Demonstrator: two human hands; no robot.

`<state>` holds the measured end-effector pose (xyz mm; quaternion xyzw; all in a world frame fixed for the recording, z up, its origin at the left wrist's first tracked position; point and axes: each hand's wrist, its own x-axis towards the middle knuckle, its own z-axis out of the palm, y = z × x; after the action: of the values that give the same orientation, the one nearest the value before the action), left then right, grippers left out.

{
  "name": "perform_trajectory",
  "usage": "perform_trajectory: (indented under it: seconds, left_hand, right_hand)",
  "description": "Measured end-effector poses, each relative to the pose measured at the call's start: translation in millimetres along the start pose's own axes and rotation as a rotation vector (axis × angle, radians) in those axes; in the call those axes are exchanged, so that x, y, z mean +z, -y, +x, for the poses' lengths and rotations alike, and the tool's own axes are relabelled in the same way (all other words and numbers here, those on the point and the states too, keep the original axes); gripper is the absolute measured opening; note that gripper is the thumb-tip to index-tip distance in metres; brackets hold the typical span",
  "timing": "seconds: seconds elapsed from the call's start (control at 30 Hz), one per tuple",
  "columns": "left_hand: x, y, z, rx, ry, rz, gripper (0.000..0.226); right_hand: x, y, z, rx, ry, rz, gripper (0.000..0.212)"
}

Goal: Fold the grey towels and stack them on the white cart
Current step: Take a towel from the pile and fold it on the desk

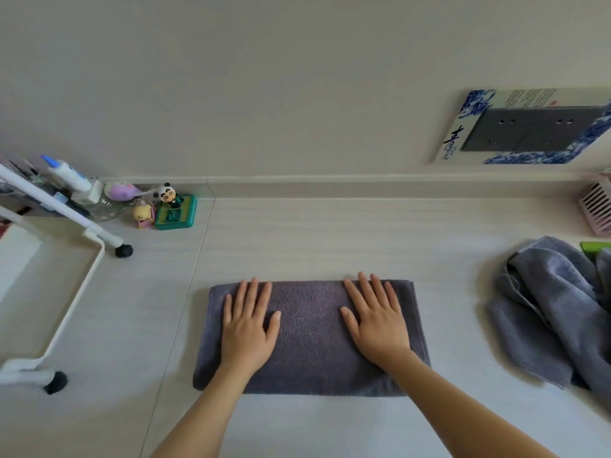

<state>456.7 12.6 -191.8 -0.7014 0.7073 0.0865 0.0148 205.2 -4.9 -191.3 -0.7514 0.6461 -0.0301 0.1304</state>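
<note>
A folded dark grey towel (310,338) lies flat as a rectangle on the pale table in front of me. My left hand (248,325) rests palm down on its left half, fingers straight and spread. My right hand (377,322) lies flat on its right half the same way. A crumpled pile of lighter grey towels (555,312) sits at the right edge of the table. The white cart (66,302) stands at the left, its tray rim and black castors visible.
Small toy figures and a green box (175,209) stand at the back left by the wall. A pink slatted basket (596,203) and a green object (595,247) sit at the far right. A grey socket panel (529,133) is on the wall.
</note>
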Motion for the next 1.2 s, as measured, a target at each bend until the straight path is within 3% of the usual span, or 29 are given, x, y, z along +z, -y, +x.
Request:
perform_trajectory:
  seconds: [0.2, 0.3, 0.47, 0.63, 0.73, 0.87, 0.93, 1.07, 1.13, 1.2]
  left_hand:
    - [-2.6, 8.9, -3.9, -0.203, 0.010, -0.067, 0.063]
    - [-11.7, 14.1, -7.9, -0.390, -0.016, -0.225, 0.064]
    - [-26.9, 28.7, -14.3, -0.593, -0.079, -0.427, 0.074]
    - [-39.5, 30.2, -8.0, -0.734, 0.054, -0.687, 0.063]
    - [-49.6, 39.4, -4.9, -0.737, 0.185, -0.867, 0.047]
    - [-75.7, 45.8, -13.1, -0.680, 0.465, -1.419, 0.031]
    - [-86.6, 45.7, -19.1, -0.588, 0.548, -1.452, 0.027]
    - [-101.6, 41.7, -24.1, -0.366, 0.454, -1.328, 0.043]
    - [-111.1, 34.9, -26.5, -0.316, 0.410, -1.339, 0.056]
    - [-119.0, 24.0, -28.4, -0.310, 0.354, -1.366, 0.052]
  right_hand:
    - [-1.8, -11.3, -3.8, 0.094, -0.005, 0.005, 0.061]
    - [-8.7, -4.1, -5.2, 0.115, -0.030, 0.076, 0.069]
    - [-24.3, 45.7, -21.7, 0.089, -0.066, 0.711, 0.052]
    - [-20.6, 111.8, -30.4, 0.213, -0.007, 1.153, 0.049]
    - [-11.0, 134.0, -30.0, 0.321, -0.025, 1.270, 0.048]
    - [-6.6, 140.9, -31.3, 0.427, -0.118, 1.348, 0.042]
    - [-5.3, 142.1, -32.6, 0.468, -0.165, 1.391, 0.040]
    - [-2.8, 146.8, -40.5, 0.539, -0.233, 1.470, 0.037]
    - [-3.0, 148.1, -47.4, 0.568, -0.274, 1.492, 0.037]
    - [-5.5, 147.7, -51.3, 0.583, -0.277, 1.551, 0.039]
